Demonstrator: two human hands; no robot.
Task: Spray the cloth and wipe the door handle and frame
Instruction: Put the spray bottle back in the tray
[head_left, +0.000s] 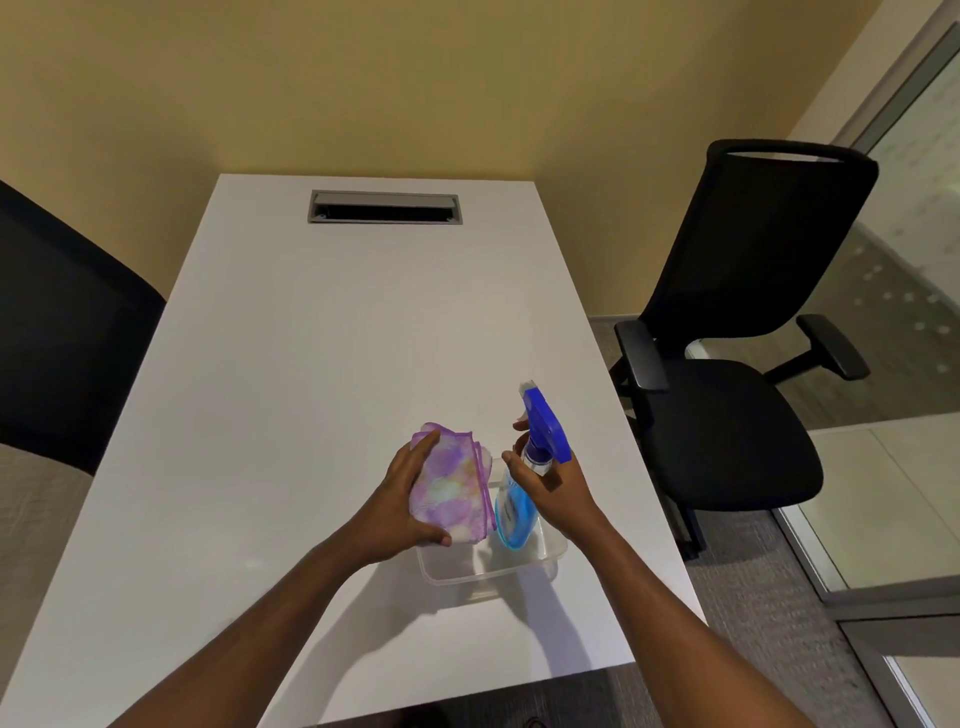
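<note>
My left hand (402, 496) grips a folded purple and pink tie-dye cloth (453, 488) from its left side, holding it just above a clear plastic tub (540, 564) on the white table (311, 389). To the right of the cloth, my right hand (558, 480) is wrapped around the neck of a spray bottle (514, 512). The bottle holds blue liquid and has a blue trigger head (545, 423). It stands tilted, its base inside the tub, with the nozzle pointing away from me. No door handle is in view.
A black office chair (727, 364) stands right of the table. Another dark chair back (62, 322) is at the left. A grey cable slot (384, 208) is set in the table's far end. Frosted glass panels with metal frames (893, 467) line the right side.
</note>
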